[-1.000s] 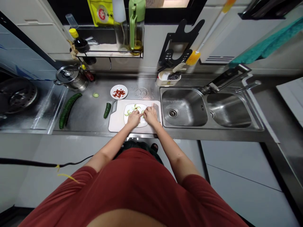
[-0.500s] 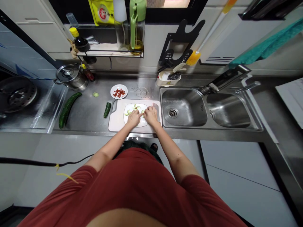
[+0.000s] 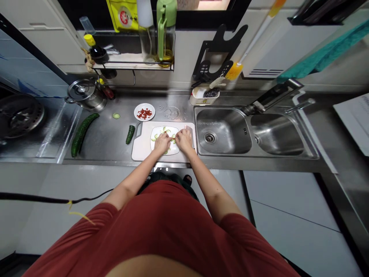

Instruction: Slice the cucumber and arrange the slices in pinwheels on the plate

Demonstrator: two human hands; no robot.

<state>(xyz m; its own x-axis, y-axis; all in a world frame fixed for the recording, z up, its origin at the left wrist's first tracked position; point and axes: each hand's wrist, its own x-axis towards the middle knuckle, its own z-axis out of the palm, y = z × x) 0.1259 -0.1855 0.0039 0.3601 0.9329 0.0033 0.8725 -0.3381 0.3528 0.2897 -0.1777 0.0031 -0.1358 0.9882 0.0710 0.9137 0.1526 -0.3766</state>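
A white plate (image 3: 174, 151) lies on a white cutting board (image 3: 140, 149), with thin cucumber slices (image 3: 156, 135) arranged around it. My left hand (image 3: 162, 143) is over the plate's middle, fingers bent and drawn together beside the slices. Facing it, my right hand (image 3: 183, 139) hovers over the plate's right side with curled fingers. Between the fingertips a small red bit shows by a slice; which hand grips it is unclear. Behind the board, a small white dish (image 3: 136, 112) holds chopped red pieces (image 3: 144, 113). A cut cucumber piece (image 3: 130, 134) lies left of the board.
A long cucumber (image 3: 83, 134) and a cucumber end slice (image 3: 116, 115) lie on the steel counter, near a lidded pot (image 3: 85, 96). To the right is a double sink (image 3: 225, 134) with a faucet (image 3: 268, 98). Above hangs a shelf (image 3: 129, 66) with bottles.
My hands stay over the plate. The left fingers have drawn back slightly from the right hand, and the small red bit between them shows more clearly.
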